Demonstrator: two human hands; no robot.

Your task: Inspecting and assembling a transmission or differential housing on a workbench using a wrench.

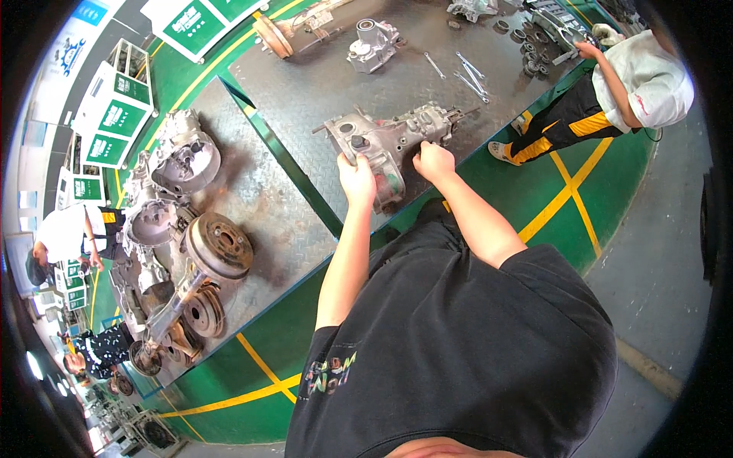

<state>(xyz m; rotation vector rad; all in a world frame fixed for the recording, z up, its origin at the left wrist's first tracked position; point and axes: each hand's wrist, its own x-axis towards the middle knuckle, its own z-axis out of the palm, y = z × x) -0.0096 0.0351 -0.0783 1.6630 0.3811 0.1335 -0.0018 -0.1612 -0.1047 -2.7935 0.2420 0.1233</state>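
A grey metal gearbox housing (pixel 393 141) lies on the steel-plate workbench (pixel 305 99) in front of me. My left hand (pixel 356 182) is closed on its near left edge, below a dark round cap. At the near right side of the housing, my right hand (pixel 434 162) is curled with its fingers against the casing; the fingertips are partly hidden. Several wrenches (pixel 471 76) lie on the bench beyond the housing, to the right. Farther back stands a smaller metal casing (pixel 372 46).
A second bench at left carries gearbox casings (pixel 183 156) and an axle with brake drums (pixel 221 243). One co-worker (pixel 634 84) stands at the bench's right end, near bearings and gears (pixel 534 53). Other people (pixel 69 237) are at far left. Green-and-white cabinets (pixel 114 114) line the back.
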